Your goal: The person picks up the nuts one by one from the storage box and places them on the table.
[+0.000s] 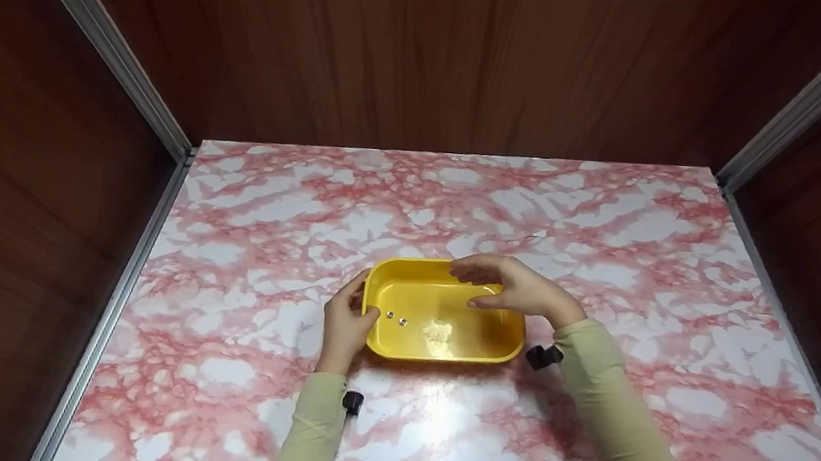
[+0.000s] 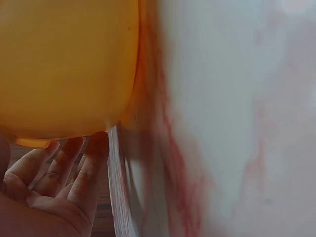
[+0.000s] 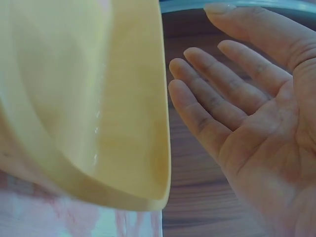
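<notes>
A yellow plastic tub (image 1: 436, 357), rectangular with rounded corners, is in the middle of the head view. Two small shiny metal pieces (image 1: 402, 322) lie on its floor near the left end; they are too small to name surely. My left hand (image 1: 347, 330) grips the tub's left end, thumb over the rim and fingers against the outer wall. In the left wrist view its fingertips (image 2: 100, 143) meet the yellow wall. Over the tub's right part hovers my right hand (image 1: 518, 286), fingers spread from the thumb, holding nothing. The right wrist view shows its bare palm beside the tub's rim (image 3: 165, 123).
The tabletop (image 1: 266, 247) has a red and white marbled pattern. Dark wood-like panels (image 1: 427, 59) stand at the back and both sides, with grey metal rails (image 1: 117, 70) at the corners. A black wrist camera (image 1: 544, 357) sits by the right sleeve.
</notes>
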Tool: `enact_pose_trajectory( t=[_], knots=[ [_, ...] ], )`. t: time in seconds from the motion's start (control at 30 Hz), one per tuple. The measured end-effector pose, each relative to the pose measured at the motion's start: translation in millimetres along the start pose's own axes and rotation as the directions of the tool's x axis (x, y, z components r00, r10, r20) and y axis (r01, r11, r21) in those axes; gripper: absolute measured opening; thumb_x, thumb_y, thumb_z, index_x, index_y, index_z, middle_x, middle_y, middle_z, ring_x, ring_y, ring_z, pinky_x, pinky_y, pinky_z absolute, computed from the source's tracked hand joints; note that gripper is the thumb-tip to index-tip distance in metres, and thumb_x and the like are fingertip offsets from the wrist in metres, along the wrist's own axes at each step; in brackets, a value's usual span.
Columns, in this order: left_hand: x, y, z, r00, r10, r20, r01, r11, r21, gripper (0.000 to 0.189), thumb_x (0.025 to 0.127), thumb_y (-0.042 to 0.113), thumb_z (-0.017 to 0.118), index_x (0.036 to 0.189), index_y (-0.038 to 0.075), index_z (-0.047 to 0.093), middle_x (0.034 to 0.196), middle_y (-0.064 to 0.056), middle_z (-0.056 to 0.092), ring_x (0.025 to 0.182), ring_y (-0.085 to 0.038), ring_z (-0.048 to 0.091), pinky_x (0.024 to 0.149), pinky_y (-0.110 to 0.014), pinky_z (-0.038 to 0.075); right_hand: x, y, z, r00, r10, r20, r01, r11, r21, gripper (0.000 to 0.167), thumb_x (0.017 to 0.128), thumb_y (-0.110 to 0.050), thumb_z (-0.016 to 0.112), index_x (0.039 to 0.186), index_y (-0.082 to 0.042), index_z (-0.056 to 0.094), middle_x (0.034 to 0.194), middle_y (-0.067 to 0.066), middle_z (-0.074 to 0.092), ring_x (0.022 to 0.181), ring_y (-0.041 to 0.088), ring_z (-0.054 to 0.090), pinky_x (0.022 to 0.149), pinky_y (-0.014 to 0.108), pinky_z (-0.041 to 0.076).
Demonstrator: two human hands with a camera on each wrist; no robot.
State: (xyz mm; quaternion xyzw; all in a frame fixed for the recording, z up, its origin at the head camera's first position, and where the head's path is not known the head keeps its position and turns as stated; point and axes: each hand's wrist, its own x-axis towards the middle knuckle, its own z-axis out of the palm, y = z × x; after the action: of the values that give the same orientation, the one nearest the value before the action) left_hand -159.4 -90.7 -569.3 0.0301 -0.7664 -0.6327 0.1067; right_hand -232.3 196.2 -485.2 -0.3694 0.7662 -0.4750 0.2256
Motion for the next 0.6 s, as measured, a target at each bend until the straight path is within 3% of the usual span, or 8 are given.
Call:
enact_pose_trajectory(
  t=[0.33, 0.6],
  knots=[
    [-9.9, 38.1, -6.4, 0.999, 0.033, 0.021, -0.033, 0.999, -0.008, 0.061, 0.072, -0.018, 0.056, 0.132, -0.008, 0.052, 0.111, -0.031, 0.060, 0.095, -0.046, 0.061, 0.077, -0.043, 0.055, 9.2, -0.3, 4.3, 1.000, -0.012, 0.008, 0.012, 1.000, -0.005, 0.053, 0.084, 0.000, 0.069, 0.134, 0.000, 0.052, 0.132, 0.010, 0.055, 0.121, 0.035, 0.051, 0.102, 0.040, 0.041],
    [-11.2, 42.0, -6.6, 1.000, 0.029, 0.008, -0.029, 0.999, -0.014, 0.061, 0.071, -0.020, 0.056, 0.130, -0.008, 0.054, 0.112, -0.032, 0.060, 0.095, -0.048, 0.060, 0.079, -0.048, 0.054, 16.2, -2.5, 6.1, 1.000, 0.021, 0.011, -0.021, 1.000, -0.015, 0.052, 0.085, -0.007, 0.071, 0.134, -0.003, 0.053, 0.133, 0.010, 0.055, 0.121, 0.026, 0.052, 0.103, 0.043, 0.040]
  ],
)
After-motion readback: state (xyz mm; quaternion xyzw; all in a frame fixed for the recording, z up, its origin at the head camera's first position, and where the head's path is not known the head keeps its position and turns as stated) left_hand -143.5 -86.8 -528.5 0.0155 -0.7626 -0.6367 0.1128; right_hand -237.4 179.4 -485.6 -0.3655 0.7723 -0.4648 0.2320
